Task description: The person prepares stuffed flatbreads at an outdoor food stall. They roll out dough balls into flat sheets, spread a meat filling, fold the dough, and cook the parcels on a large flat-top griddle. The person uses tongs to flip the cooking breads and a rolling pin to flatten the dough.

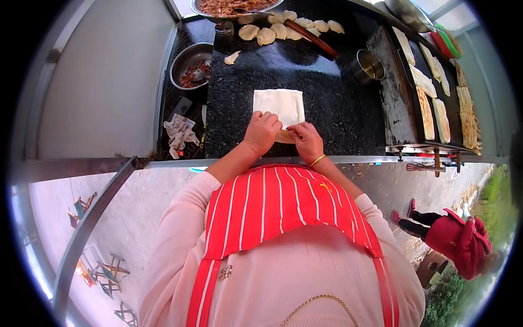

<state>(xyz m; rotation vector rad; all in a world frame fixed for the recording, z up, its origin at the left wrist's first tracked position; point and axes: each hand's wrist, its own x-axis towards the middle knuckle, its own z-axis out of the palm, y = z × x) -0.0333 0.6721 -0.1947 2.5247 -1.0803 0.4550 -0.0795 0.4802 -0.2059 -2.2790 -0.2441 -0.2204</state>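
Observation:
A thin white rectangle of dough (279, 104) lies on the dark speckled stone counter (231, 110) in front of me. My left hand (262, 133) grips the near left part of the dough with bent fingers. At its near right corner, my right hand (307, 141) pinches the edge between thumb and fingers. Between my hands the near edge is lifted or folded and looks yellowish. A small dough scrap (232, 57) lies farther back on the left. Behind it are several round dough pieces (266, 36), with a wooden rolling pin (312, 39) resting against them.
At the left stand a metal bowl of chopped filling (175, 69) and a crumpled cloth (179, 133). A larger bowl of filling (241, 8) is at the back. Right are a metal pot of oil (369, 67) and a griddle (448, 118) with long flatbreads. A person (453, 241) stands outside at right.

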